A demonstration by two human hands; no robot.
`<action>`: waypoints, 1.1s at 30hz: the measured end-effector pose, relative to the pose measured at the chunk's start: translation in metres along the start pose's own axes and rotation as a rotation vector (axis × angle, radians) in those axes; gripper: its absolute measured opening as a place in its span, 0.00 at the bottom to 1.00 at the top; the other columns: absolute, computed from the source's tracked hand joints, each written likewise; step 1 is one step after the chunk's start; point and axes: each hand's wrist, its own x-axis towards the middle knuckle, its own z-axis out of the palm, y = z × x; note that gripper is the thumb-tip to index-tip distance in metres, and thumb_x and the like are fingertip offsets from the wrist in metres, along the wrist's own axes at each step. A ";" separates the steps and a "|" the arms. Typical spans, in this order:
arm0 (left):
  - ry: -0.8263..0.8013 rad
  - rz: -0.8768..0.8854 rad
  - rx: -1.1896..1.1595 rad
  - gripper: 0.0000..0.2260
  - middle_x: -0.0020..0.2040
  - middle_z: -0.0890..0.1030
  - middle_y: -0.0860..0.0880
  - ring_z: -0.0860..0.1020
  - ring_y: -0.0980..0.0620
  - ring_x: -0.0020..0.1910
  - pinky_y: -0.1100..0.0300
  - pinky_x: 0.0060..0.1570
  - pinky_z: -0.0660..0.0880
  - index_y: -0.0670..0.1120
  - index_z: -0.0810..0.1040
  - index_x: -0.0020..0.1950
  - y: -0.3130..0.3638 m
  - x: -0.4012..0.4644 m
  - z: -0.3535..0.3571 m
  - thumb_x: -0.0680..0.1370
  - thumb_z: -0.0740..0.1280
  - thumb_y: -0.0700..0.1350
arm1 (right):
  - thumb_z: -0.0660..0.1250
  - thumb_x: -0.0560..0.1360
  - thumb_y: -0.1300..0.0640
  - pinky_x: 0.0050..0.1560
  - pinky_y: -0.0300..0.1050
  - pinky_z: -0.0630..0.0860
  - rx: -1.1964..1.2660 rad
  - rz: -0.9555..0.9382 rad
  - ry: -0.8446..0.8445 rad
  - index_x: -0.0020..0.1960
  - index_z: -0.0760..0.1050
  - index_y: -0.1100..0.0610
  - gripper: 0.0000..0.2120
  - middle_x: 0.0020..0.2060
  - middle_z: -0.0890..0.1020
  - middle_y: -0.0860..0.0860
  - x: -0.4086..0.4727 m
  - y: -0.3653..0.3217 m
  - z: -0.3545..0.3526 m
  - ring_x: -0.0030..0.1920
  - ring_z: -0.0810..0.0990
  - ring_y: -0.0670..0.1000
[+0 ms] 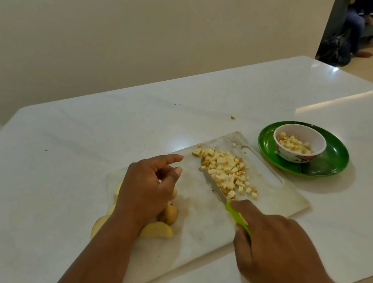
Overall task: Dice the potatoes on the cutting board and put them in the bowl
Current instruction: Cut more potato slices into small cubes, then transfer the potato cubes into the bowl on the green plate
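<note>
On one cutting board (201,216), one knife (216,187), one diced potato pile (228,171), two hands.

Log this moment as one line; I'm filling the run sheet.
right hand grips knife | blade against diced potato on cutting board | left hand open | bowl part-filled

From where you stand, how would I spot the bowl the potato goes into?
Start at the white cutting board and look just past its right end to the green plate. The bowl sits on it: small, white, floral outside, already holding some diced potato.
</note>
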 end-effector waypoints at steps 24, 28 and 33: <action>-0.433 -0.107 0.303 0.28 0.79 0.68 0.47 0.68 0.46 0.76 0.50 0.74 0.66 0.61 0.51 0.83 0.019 0.074 0.061 0.85 0.59 0.53 | 0.54 0.65 0.19 0.77 0.57 0.46 -0.051 0.053 -0.079 0.81 0.37 0.53 0.58 0.80 0.43 0.52 0.098 0.032 0.032 0.79 0.39 0.54; -0.406 -0.099 0.161 0.28 0.72 0.77 0.50 0.76 0.50 0.67 0.53 0.70 0.71 0.66 0.51 0.82 0.012 0.076 0.060 0.86 0.58 0.48 | 0.57 0.69 0.23 0.78 0.53 0.41 0.012 0.028 -0.115 0.80 0.35 0.56 0.57 0.80 0.43 0.54 0.125 0.026 0.042 0.80 0.38 0.55; -0.375 -0.064 0.030 0.33 0.72 0.77 0.54 0.77 0.56 0.66 0.64 0.64 0.71 0.71 0.47 0.80 0.010 0.069 0.055 0.86 0.57 0.43 | 0.56 0.66 0.27 0.77 0.57 0.53 0.082 -0.048 -0.102 0.80 0.45 0.53 0.52 0.78 0.58 0.53 0.162 0.021 0.052 0.79 0.52 0.55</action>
